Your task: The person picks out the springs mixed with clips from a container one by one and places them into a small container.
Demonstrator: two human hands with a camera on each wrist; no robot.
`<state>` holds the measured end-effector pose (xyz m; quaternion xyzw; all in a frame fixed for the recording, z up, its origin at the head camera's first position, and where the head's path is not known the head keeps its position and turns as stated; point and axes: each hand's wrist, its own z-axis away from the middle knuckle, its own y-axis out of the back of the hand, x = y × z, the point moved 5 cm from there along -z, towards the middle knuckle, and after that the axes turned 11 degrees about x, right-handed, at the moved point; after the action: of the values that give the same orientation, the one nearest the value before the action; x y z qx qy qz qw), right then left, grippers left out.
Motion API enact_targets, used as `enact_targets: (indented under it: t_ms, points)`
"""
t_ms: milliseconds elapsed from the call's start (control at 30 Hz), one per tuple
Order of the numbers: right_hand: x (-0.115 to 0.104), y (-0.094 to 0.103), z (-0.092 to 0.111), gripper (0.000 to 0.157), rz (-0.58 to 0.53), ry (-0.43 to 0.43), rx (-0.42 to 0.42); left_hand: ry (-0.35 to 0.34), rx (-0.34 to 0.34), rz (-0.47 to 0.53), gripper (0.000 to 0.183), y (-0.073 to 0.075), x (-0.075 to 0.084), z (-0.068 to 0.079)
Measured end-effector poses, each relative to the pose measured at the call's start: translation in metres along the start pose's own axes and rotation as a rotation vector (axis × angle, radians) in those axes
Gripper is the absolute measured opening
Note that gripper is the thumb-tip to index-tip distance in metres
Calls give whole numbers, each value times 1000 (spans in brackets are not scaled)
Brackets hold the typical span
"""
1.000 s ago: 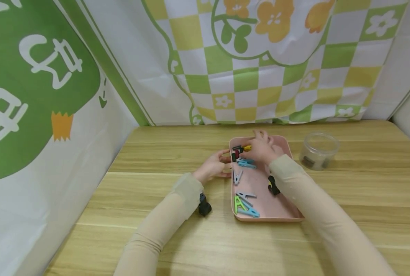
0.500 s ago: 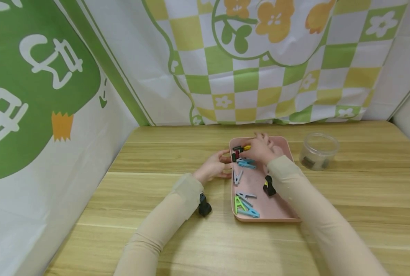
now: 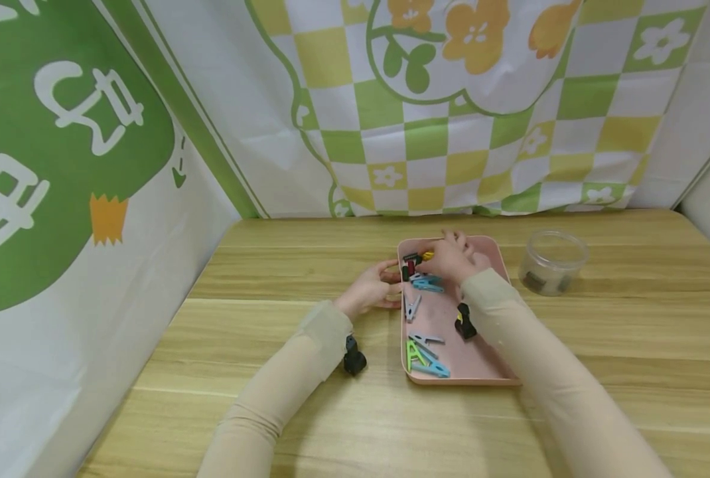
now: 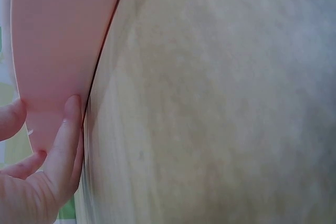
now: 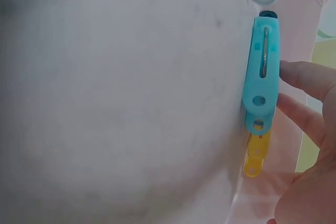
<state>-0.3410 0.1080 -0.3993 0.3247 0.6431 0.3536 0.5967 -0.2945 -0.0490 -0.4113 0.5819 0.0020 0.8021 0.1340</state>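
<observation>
My left hand (image 3: 369,289) rests its fingers along the left outer wall of a pink tray (image 3: 480,382). In the left wrist view, fairly straight fingers (image 4: 65,145) touch that wall. Inside the tray's far left part is my right hand (image 3: 453,259), beside small red (image 3: 411,267) and dark pieces, a yellow clip (image 3: 428,255) and blue clothespins (image 3: 428,284). In the right wrist view its fingertips reach the edge of a blue clothespin (image 5: 262,82), with a yellow clip (image 5: 257,153) below. I cannot tell whether the fingers pinch anything.
A grey clothespin (image 3: 412,307) lies midway along the tray's left side. Nearer me in the tray are green (image 3: 413,355), grey and blue clothespins. A clear round jar (image 3: 549,282) with dark pieces stands right of the tray. Curtains hang behind the wooden table (image 3: 283,259).
My right wrist has shifted slightly left and toward me, its fingers staying by the small pieces. Less of the yellow clip shows now. My left hand has kept its place at the tray wall.
</observation>
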Motion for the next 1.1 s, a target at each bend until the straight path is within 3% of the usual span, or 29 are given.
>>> enact_targets:
  t_ms: [400, 700, 1100]
  points:
    - [-2, -1, -3, 35, -2, -8, -12, 18, -7, 18, 64, 0, 2, 2]
    - [-1, 2, -4, 30, -18, 27, 60, 21, -6, 20, 64, -1, 0, 0]
    - [-2, 3, -6, 30, 6, 47, 68, 11, -7, 14, 64, -1, 0, -1]
